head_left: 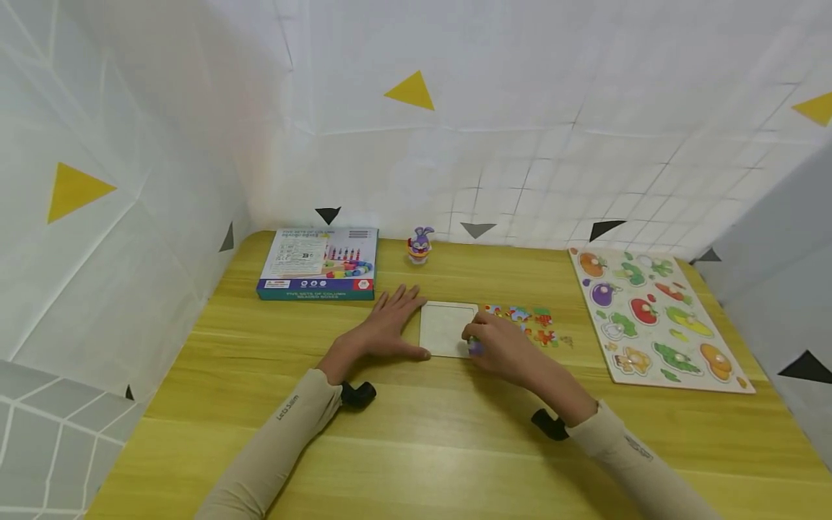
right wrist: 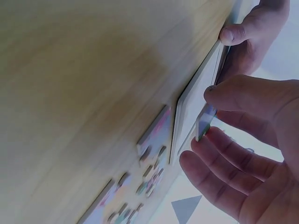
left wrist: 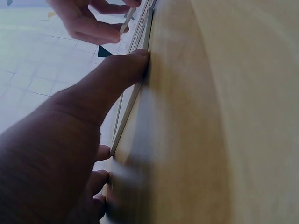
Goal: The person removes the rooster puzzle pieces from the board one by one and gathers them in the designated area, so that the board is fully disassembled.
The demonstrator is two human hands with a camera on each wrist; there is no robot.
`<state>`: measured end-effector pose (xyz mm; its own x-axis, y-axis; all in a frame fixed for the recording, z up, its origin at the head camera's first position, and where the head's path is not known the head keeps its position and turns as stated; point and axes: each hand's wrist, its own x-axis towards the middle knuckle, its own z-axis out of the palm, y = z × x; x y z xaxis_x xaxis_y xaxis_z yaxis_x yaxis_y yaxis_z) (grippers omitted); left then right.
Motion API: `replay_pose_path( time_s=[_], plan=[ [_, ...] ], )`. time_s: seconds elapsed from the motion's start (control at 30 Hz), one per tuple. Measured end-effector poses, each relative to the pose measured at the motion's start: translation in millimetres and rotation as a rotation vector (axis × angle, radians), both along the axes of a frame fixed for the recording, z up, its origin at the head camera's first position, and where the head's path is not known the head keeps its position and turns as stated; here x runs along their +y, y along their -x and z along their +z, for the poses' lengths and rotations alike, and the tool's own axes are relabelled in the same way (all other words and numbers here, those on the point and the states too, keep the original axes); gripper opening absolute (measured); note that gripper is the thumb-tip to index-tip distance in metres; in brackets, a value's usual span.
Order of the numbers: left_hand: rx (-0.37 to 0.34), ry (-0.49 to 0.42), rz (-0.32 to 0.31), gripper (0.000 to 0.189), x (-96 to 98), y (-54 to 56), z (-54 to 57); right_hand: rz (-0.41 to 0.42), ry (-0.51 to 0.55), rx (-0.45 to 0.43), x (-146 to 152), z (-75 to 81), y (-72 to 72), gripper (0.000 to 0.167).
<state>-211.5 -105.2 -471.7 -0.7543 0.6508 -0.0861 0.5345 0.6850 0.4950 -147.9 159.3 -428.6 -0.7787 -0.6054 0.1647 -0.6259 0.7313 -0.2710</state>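
Observation:
A pale, square puzzle tray (head_left: 445,329) with a thin raised rim lies on the wooden table, its recess bare where it shows. My left hand (head_left: 383,331) rests beside it with fingers spread, the thumb (left wrist: 133,63) touching the tray's near edge in the left wrist view. Over the tray's right side, my right hand (head_left: 503,348) pinches a thin jigsaw piece (right wrist: 205,120) between thumb and fingers. Its purple printed face (head_left: 476,347) shows in the head view. Several colourful jigsaw pieces (head_left: 544,336) lie right of the tray, partly hidden by the right hand.
Behind my left hand lies a flat beaded-boxes toy box (head_left: 316,264). A purple rabbit figurine (head_left: 419,245) stands at the table's back edge. On the right is a vegetable peg board (head_left: 659,321). Patterned white cloth (head_left: 507,144) hangs behind the table.

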Motion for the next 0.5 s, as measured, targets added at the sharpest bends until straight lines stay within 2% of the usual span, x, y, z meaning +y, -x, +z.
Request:
replay_pose_path(
  time_s=[0.27, 0.5],
  plan=[
    [0.016, 0.010, -0.006, 0.108, 0.3, 0.7, -1.6, -0.008, 0.056, 0.066, 17, -2.8, -7.6, 0.022],
    [0.020, 0.008, -0.004, 0.109, 0.4, 1.5, -4.7, -0.038, 0.060, 0.037, 31, -2.5, -14.1, 0.022]
  ],
)
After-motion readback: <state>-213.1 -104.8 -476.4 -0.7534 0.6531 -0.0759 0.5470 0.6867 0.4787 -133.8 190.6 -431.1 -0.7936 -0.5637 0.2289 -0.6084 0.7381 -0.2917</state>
